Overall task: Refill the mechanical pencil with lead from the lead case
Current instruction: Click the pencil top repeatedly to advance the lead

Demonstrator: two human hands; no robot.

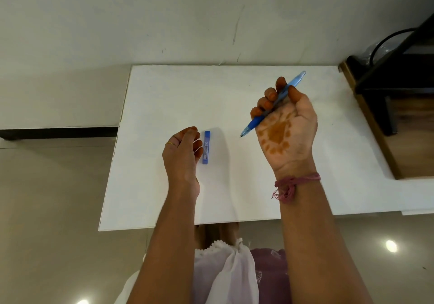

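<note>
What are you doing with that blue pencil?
A person is getting ready to refill it. The right hand holds the blue mechanical pencil up above the white table, tip pointing down toward the left. The blue lead case lies flat on the table, and the left hand rests beside it with fingers loosely curled, not holding it yet.

Head view, steeply down; table (164, 92) close

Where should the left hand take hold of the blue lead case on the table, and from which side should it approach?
Probably from above, pinching the two long edges of the lead case near its middle. It lies flat on the white table, long and narrow, and the left hand hovers beside it on its left.
</note>
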